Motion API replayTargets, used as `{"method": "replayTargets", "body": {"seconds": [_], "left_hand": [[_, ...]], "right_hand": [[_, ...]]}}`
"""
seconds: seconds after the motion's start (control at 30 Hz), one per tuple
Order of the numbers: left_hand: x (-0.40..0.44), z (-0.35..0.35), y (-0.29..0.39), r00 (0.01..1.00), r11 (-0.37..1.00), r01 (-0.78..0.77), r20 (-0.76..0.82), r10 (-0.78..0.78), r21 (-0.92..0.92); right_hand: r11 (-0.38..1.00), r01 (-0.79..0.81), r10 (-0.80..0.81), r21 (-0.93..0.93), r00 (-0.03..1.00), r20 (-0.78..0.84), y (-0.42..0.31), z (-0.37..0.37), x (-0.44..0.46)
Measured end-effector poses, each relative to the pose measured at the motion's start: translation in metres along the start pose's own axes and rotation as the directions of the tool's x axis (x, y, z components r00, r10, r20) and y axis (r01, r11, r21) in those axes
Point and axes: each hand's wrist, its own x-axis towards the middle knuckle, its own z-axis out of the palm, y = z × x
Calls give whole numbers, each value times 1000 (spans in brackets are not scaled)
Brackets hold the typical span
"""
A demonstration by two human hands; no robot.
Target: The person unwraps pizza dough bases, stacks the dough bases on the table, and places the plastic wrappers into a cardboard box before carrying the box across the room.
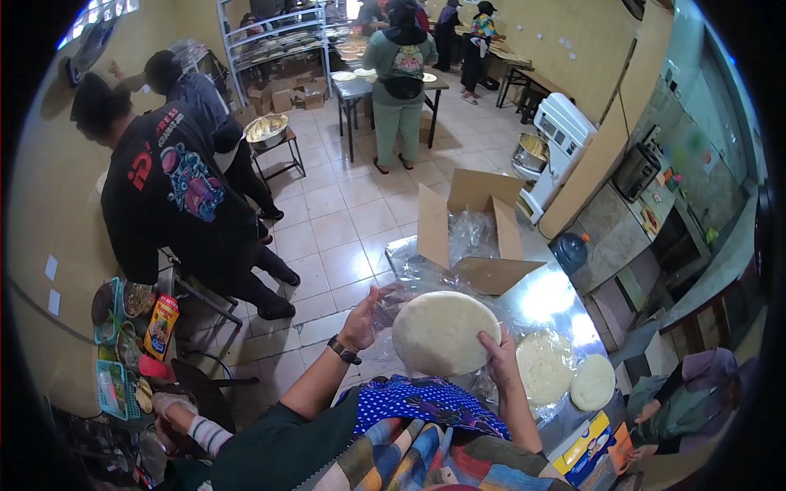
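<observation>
By the metal table's (565, 301) left edge, the right hand (503, 358) grips the flatbread's (446, 334) right rim; opposite, the left hand (357, 324) touches clear plastic (388, 304), grip unclear to me.

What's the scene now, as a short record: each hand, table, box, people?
Left hand: beside clear plastic; exact grip unclear; dark watch on the wrist
Right hand: holding a pale dough round by its edge, thumb on top
Table: shiny metal; a larger dough round and a smaller dough round lie near the right arm
Box: cardboard, flaps open, clear wrap inside
People: one in a black shirt at left; others farther back
</observation>
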Motion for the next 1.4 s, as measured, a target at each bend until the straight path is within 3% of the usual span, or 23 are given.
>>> {"method": "replayTargets", "body": {"seconds": [0.1, 0.13, 0.17, 0.2, 0.27, 0.3, 0.4, 0.43, 0.53, 0.6, 0.67, 0.7, 0.73, 0.77, 0.83, 0.9, 0.97, 1.0, 1.07, 1.1, 1.17, 1.27, 1.4], "left_hand": [[11, -30, -40, 982, 972, -160, 125, 140, 173], [13, -16, -38, 985, 977, -132, 136, 109, 169], [13, -3, -35, 1000, 941, -13, 14, 9, 337], [15, 7, -35, 991, 866, 121, -115, -74, 485], [22, -1, -45, 991, 925, 100, -124, -58, 367], [23, -3, -48, 983, 931, 114, -174, -55, 348], [26, 6, -54, 981, 975, 97, -184, -60, 201], [26, 5, -56, 974, 949, 113, -222, -48, 295], [29, -5, -59, 972, 966, 59, -237, 2, 253], [27, -6, -51, 973, 957, 57, -232, 10, 283], [25, -3, -43, 970, 948, 41, -238, 37, 316], [24, -2, -40, 965, 946, 21, -253, 65, 323], [23, 0, -38, 959, 944, -1, -269, 94, 330], [21, 0, -36, 954, 938, -2, -280, 106, 347], [19, 1, -35, 944, 923, -14, -298, 139, 384], [18, 3, -33, 931, 907, -33, -316, 180, 420], [16, 7, -34, 914, 866, -36, -334, 230, 499], [12, 8, -40, 911, 864, -38, -338, 236, 501], [11, 7, -41, 891, 767, -44, -322, 320, 640], [12, 4, -43, 883, 759, -41, -332, 332, 650], [12, 0, -47, 879, 769, -34, -347, 327, 638], [12, 0, -51, 862, 816, 1, -415, 292, 577], [15, -5, -51, 912, 817, 35, -352, 209, 576]], "right_hand": [[995, 14, -22, -103, 997, -77, 2, -6, -7], [960, 26, -44, -279, 997, -58, 2, -6, -8], [895, 32, -57, -446, 997, -42, 0, -7, -10], [899, 17, -61, -437, 994, -87, -6, -11, -13], [865, -67, 64, -497, 998, -23, -21, -24, -22], [874, -94, 57, -478, 994, -91, -22, -37, -27], [992, 113, -124, -60, 965, -232, -35, -76, -45], [975, 201, -163, 94, 937, -309, -48, -85, -52], [894, 413, -219, 173, 741, -635, -67, -152, -62], [854, 517, -390, -62, 557, -734, -85, -207, -75], [757, 373, -650, -536, 349, -675, -92, -271, -86], [676, 164, -728, -718, 295, -619, -99, -279, -93], [544, -63, -800, -837, 263, -540, -103, -288, -100], [545, -64, -798, -836, 265, -541, -97, -306, -106], [-7, -399, -882, -917, 435, -183, -60, -358, -104], [214, -321, -724, -923, 581, -370, -18, -381, -102], [681, -230, -449, -695, 619, -644, -4, -346, -86], [681, -227, -447, -696, 625, -640, -5, -320, -83], [615, -558, -117, -557, 634, -764, -23, -257, -79], [614, -557, -112, -559, 639, -761, -15, -253, -78], [476, -436, -528, -764, 553, -644, -3, -246, -71], [544, -236, -613, -805, 543, -574, -26, -218, -62], [726, 111, -568, -679, 653, -501, -76, -129, -49]]}}
